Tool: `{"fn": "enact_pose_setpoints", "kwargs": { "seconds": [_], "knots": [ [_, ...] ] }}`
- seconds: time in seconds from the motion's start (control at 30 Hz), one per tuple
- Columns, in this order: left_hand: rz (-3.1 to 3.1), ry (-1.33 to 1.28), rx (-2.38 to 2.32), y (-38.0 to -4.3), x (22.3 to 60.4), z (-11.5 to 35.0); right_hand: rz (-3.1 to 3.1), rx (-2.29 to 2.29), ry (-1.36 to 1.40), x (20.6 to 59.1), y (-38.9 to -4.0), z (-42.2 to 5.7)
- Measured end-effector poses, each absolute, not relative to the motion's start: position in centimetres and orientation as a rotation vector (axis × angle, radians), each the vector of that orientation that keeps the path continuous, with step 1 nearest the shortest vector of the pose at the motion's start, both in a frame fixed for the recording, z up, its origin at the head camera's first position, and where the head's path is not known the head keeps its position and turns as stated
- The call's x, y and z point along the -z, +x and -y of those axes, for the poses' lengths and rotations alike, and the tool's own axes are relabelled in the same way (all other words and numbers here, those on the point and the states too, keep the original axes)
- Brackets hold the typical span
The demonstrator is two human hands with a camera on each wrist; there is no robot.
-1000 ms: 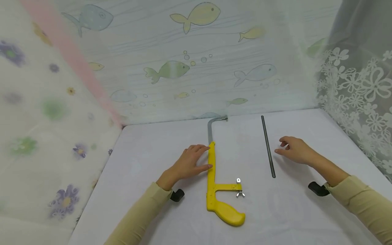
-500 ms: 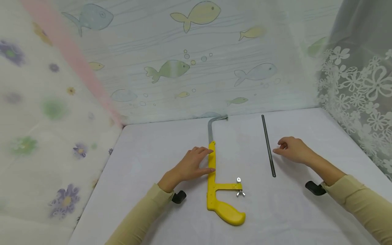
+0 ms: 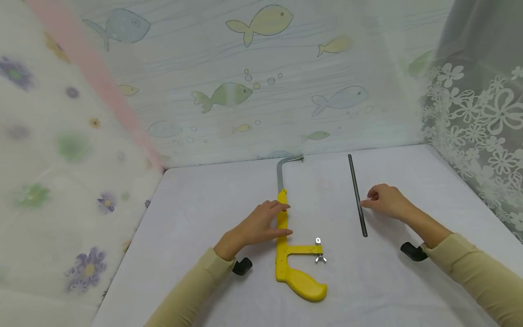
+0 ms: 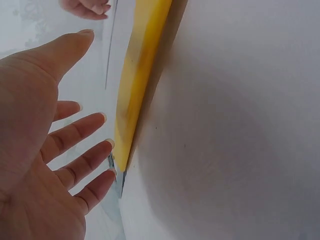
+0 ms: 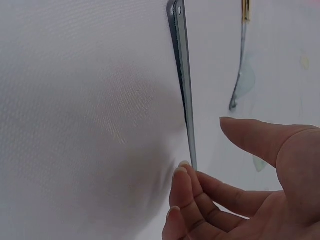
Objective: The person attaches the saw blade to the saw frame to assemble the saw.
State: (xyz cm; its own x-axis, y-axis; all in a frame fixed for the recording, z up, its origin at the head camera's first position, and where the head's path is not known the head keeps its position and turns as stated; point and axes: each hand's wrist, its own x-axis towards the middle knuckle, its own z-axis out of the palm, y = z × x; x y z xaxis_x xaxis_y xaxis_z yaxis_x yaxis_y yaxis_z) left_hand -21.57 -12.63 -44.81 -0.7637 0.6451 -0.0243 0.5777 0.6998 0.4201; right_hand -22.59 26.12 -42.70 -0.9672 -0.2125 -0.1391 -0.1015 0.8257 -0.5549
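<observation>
While right hand (image 3: pixel 387 200) near blade (image 3: pixel 354 179), left (image 3: pixel 258 224) above hacksaw (image 3: pixel 282 261).

The left hand (image 3: pixel 260 223) is over a yellow saw frame (image 3: pixel 282 250), the right hand (image 3: pixel 388 202) beside a dark blade (image 3: pixel 357 193).

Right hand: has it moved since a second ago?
Yes. In the head view the right hand has shifted left, toward the dark blade; the blade itself has not visibly moved on the white surface.
</observation>
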Motion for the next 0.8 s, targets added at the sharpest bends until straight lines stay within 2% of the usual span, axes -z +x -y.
{"fn": "enact_pose_setpoints", "kwargs": {
  "seconds": [0.8],
  "knots": [
    [-2.669, 1.045, -0.575, -20.1, 44.3, 10.7, -2.757, 0.731, -0.092, 43.0, -22.8, -24.8]
  ]
}}
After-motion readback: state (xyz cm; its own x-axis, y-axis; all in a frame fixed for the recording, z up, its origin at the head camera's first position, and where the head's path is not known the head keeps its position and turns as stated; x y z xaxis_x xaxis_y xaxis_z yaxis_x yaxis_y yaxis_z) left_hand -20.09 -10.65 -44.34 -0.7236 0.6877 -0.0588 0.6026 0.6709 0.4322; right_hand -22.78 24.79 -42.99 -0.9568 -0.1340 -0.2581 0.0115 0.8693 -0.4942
